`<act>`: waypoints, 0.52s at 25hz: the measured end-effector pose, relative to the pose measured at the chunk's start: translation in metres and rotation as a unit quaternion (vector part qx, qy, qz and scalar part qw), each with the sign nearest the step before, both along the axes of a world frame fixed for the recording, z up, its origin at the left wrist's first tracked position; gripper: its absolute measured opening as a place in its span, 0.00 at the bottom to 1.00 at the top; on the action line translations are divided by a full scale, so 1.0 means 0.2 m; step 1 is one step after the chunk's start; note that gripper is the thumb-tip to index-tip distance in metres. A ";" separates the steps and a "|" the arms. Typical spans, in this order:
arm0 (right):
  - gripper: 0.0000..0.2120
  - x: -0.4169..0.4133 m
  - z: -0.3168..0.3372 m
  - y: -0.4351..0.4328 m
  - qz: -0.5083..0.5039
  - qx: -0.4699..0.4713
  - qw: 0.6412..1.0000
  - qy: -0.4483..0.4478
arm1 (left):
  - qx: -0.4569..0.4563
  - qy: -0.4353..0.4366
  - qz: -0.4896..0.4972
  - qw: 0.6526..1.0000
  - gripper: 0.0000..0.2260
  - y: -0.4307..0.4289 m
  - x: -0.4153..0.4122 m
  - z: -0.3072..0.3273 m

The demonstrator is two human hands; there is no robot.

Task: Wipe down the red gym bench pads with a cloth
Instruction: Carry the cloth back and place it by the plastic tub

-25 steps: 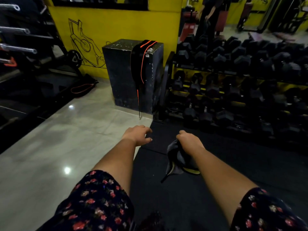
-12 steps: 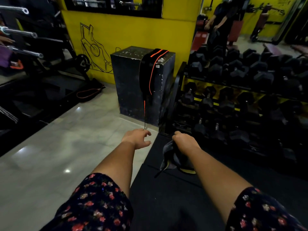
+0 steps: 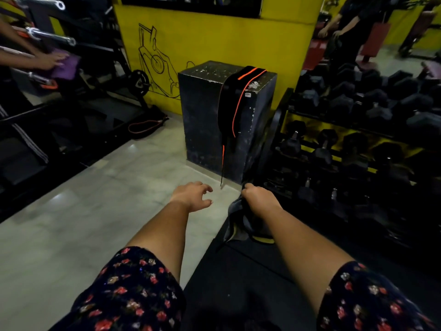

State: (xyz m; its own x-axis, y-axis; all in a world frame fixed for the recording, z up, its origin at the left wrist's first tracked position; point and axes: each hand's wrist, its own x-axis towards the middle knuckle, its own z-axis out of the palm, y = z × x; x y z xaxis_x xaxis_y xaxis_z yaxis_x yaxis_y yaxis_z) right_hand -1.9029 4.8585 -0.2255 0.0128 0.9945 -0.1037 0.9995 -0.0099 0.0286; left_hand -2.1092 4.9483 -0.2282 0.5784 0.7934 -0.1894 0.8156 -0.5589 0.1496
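The cloth [image 3: 241, 223], dark grey with a yellow edge, hangs bunched just right of the frame's centre. The right hand [image 3: 260, 199] grips it from above, fingers curled round the top of the bundle. The cloth's lower folds dangle over a black floor mat [image 3: 238, 283] that fills the lower middle. The left hand [image 3: 191, 195] reaches forward just left of the cloth, apart from it, fingers loosely bent and holding nothing. Both forearms are bare below dark floral sleeves [image 3: 133, 290] at the bottom edge.

Red bench pads [image 3: 376, 39] show far off in the upper right corner, well apart from the cloth, beside a person standing in dark clothes [image 3: 346, 22].

Above the hands stands a tall black box [image 3: 202, 115]. A black strap with orange trim [image 3: 229, 103] is draped over its top and hangs down its front. To the right of the box, a dumbbell rack [image 3: 280, 120] holds rows of black dumbbells. Behind the box is a yellow wall [image 3: 214, 39] with a black line drawing. Pale tiled floor [image 3: 83, 223] covers the left half. In the upper left, another person's hand [image 3: 49, 60] presses a purple cloth [image 3: 65, 64] against dark equipment with chrome bars.
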 end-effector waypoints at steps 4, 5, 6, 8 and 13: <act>0.11 0.02 -0.02 0.29 0.060 -0.008 0.998 -0.019 | -0.007 0.016 0.038 0.999 0.22 0.19 -0.04 -0.05; 0.10 0.03 -0.02 0.39 0.077 -0.016 0.997 -0.022 | -0.009 0.016 0.053 0.998 0.22 0.25 -0.05 -0.05; 0.10 0.04 -0.02 0.50 0.084 -0.023 0.996 -0.009 | -0.012 0.011 0.072 0.997 0.22 0.32 -0.05 -0.06; 0.09 0.04 -0.01 0.72 0.096 -0.046 0.994 0.023 | -0.013 -0.002 0.116 0.993 0.22 0.45 -0.05 -0.05; 0.05 -0.06 0.04 1.16 0.172 -0.071 0.981 0.047 | -0.012 0.010 0.193 0.981 0.21 0.65 -0.13 -0.03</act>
